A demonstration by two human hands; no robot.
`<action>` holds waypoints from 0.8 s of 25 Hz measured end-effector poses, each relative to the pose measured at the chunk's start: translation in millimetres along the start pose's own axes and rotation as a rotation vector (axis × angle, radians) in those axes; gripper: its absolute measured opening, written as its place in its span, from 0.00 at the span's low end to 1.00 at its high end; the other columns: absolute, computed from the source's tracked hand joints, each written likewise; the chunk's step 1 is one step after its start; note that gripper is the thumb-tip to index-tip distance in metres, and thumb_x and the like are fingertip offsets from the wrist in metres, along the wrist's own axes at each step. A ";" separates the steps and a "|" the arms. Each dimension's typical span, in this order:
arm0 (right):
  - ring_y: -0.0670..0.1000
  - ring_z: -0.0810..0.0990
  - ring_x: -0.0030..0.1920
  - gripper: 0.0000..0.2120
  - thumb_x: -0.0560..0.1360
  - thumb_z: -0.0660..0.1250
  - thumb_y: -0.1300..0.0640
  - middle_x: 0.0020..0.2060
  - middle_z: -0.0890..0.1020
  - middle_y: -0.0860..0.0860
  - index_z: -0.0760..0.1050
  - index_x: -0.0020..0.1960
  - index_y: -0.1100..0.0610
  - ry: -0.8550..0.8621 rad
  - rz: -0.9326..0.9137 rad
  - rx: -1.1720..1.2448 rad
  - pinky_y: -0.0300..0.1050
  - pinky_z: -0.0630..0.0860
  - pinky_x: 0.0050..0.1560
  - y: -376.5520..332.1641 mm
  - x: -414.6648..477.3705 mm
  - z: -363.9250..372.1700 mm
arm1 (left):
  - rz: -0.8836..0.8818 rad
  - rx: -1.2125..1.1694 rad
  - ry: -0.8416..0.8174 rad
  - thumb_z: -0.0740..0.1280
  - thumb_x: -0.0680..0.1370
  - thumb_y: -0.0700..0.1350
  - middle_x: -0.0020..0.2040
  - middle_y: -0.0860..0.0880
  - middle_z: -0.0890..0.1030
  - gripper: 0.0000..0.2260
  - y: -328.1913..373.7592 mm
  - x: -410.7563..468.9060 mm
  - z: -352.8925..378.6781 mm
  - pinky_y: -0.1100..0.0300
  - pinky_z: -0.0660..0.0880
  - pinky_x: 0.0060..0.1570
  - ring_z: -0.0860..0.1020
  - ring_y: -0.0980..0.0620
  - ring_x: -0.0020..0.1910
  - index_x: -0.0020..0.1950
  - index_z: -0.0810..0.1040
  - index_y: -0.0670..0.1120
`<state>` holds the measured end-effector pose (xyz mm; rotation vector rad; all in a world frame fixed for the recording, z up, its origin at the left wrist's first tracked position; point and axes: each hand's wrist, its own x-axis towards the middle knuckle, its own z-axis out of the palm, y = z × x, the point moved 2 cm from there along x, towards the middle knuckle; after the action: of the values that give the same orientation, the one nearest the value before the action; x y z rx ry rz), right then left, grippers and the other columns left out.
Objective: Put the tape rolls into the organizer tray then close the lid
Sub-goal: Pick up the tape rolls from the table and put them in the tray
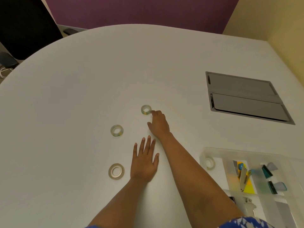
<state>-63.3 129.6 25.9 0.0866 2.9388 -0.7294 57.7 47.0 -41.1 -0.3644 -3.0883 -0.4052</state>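
One tape roll [210, 163] already sits in the far left compartment of the clear organizer tray [213, 149], which stands at the near right of the white tabletop [82, 79]. Three more lie loose on the tabletop, so by this view the task is about a quarter done, with the lid not yet closed; no lid can be told apart in the picture.

The right hand [158, 123] is stretched out to the farthest roll [146, 110], its fingertips touching that roll's right edge. The fingers are loosely curled and not yet closed around it, so nothing is grasped. The left hand [144, 162] lies flat and empty on the tabletop, fingers spread. The middle roll [117, 130] lies to its far left, apart from it, and the nearest roll [116, 171] lies just left of its wrist, not touching.

The tray's other compartments hold small office items, among them binder clips [269, 170].
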 end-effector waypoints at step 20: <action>0.55 0.70 0.67 0.21 0.75 0.68 0.60 0.67 0.72 0.54 0.72 0.67 0.55 0.084 -0.019 0.147 0.48 0.74 0.61 8.9 17.4 -26.3 | -0.030 -0.012 -0.032 0.45 0.82 0.57 0.78 0.53 0.40 0.26 -3.8 41.7 8.5 0.53 0.29 0.73 0.34 0.52 0.75 0.77 0.41 0.52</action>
<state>-82.3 150.3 42.8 0.1045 2.9642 -0.9678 16.4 55.1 -48.8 -0.3290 -3.1277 -0.4227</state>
